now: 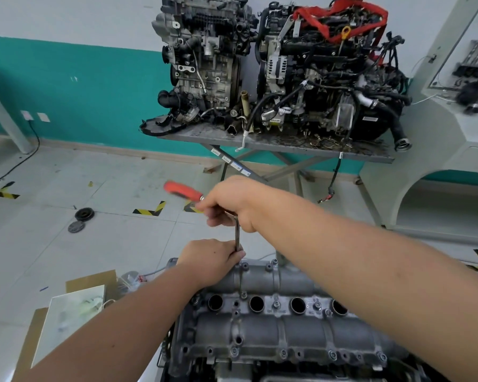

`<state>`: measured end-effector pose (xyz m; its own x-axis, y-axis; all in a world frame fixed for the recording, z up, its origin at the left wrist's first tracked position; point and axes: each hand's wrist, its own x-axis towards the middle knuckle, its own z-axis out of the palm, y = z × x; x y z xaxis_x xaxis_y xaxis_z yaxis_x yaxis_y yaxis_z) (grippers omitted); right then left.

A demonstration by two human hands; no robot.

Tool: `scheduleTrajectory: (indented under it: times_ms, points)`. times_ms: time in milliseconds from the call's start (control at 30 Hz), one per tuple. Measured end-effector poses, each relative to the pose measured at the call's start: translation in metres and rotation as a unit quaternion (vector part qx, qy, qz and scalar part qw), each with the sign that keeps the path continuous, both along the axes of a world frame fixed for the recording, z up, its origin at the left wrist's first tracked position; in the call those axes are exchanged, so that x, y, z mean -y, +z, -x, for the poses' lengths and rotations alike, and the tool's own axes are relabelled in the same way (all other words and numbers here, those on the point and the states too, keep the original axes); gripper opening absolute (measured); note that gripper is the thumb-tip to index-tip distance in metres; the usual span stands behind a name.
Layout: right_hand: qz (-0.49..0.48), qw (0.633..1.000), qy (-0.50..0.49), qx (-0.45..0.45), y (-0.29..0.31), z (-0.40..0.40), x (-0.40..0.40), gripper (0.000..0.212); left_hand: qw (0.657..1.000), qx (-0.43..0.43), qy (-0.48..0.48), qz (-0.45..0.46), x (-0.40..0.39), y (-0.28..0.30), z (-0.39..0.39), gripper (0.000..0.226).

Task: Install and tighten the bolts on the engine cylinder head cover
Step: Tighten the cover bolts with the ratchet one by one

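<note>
- The grey cast-metal cylinder head cover (282, 323) lies low in the view, straight ahead of the person, its long axis running left to right, with four round plug wells in a row along the middle
- The bolt being worked sits at the cover's far left corner, hidden under the fingers of the left hand (213, 260); other small dark bolt heads (332, 355) already sit along the near flange
- A slim steel extension shaft (237, 238) stands nearly upright over that corner, so the turning axis is vertical and the handle must sweep level above the cover
- The left hand is the nearer one to the bolt: it curls round the foot of the shaft just above the cover, steadying it
- The right hand (232, 205) is higher and further out, closed round the top of the red-handled steel ratchet wrench (183, 190), whose red grip juts left, blurred
- Both forearms reach forward, the right crossing over the cover
- Judgement: tightening of this corner bolt is in hand; the risk is the socket tipping off the head
</note>
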<state>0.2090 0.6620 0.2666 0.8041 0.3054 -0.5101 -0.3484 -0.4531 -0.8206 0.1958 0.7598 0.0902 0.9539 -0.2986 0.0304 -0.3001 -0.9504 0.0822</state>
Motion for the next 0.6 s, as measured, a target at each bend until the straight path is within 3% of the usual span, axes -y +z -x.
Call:
scheduleTrajectory:
  times_ms: [67,100,167,200,233,300,367,467,500,600]
  points:
    - [-0.179,0.964,-0.183,-0.067,-0.005,0.0,0.004,0.019,1.0,-0.006,-0.018,0.024,0.002,0.002,0.0,0.045]
    - [-0.283,0.914,-0.274,-0.096,-0.011,-0.005,0.007,0.02,0.999,-0.005,-0.017,0.038,0.003,0.003,0.0,0.04]
    - [-0.472,0.766,-0.417,-0.131,-0.021,-0.003,0.015,0.026,0.998,-0.014,-0.009,0.054,0.005,0.009,0.003,0.035]
    - [-0.532,0.709,-0.446,-0.127,-0.027,0.001,0.017,0.029,0.998,-0.024,-0.006,0.053,0.004,0.011,0.004,0.036]
    - [-0.571,0.68,-0.448,-0.108,-0.035,0.006,0.019,0.032,0.998,-0.039,-0.001,0.045,0.004,0.012,0.003,0.04]
    - [-0.603,0.695,-0.39,-0.03,-0.052,0.022,0.018,0.035,0.999,-0.048,-0.005,0.019,0.004,0.014,0.004,0.043]
    - [-0.596,0.756,-0.264,0.059,-0.066,0.031,0.021,0.031,0.998,-0.054,-0.02,0.004,0.006,0.016,0.005,0.042]
    - [-0.422,0.889,-0.087,0.158,-0.073,0.024,0.04,0.013,0.998,-0.056,-0.031,-0.011,0.008,0.017,0.003,0.046]
    - [-0.356,0.914,-0.046,0.19,-0.072,0.021,0.047,0.013,0.998,-0.059,-0.028,-0.013,0.008,0.016,0.002,0.046]
    - [-0.216,0.924,0.019,0.314,-0.074,0.015,0.057,0.029,0.997,-0.07,-0.021,-0.021,0.008,0.017,0.002,0.044]
